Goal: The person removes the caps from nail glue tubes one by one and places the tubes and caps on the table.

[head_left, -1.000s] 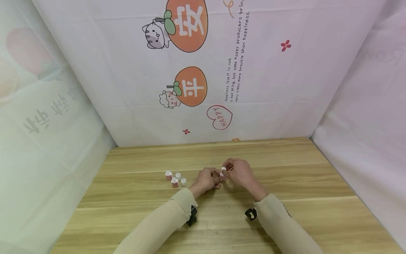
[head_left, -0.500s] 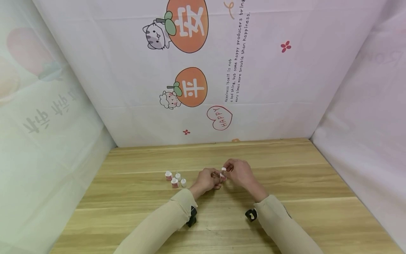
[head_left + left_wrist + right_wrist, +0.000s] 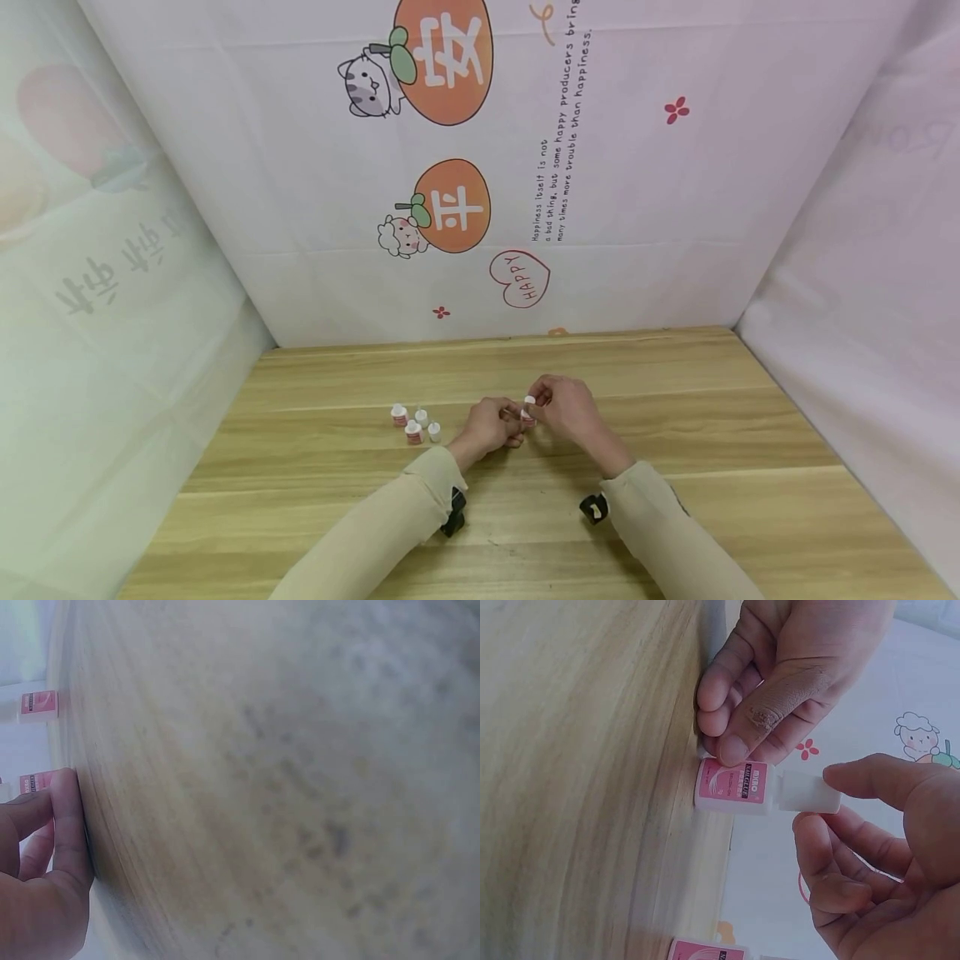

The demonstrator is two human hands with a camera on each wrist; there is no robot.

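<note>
A small white nail glue bottle (image 3: 733, 784) with a pink label stands on the wooden table between the hands. The left hand (image 3: 487, 425) pinches its body low down, thumb across the label's edge in the right wrist view. At the top, thumb and fingers of the right hand (image 3: 562, 406) grip the white cap (image 3: 810, 792). The cap sits in line with the bottle, at its neck. Another pink-labelled bottle (image 3: 709, 950) shows at the bottom of the right wrist view. In the left wrist view, a bottle (image 3: 39, 703) stands apart from the left hand's fingertips.
Left of the left hand stand two more bottles (image 3: 414, 432) without their white caps. Two loose caps (image 3: 434, 432) are beside them, each with a thin tip pointing up. Printed white cloth (image 3: 622, 275) borders the wooden table (image 3: 660, 358) at the back and both sides.
</note>
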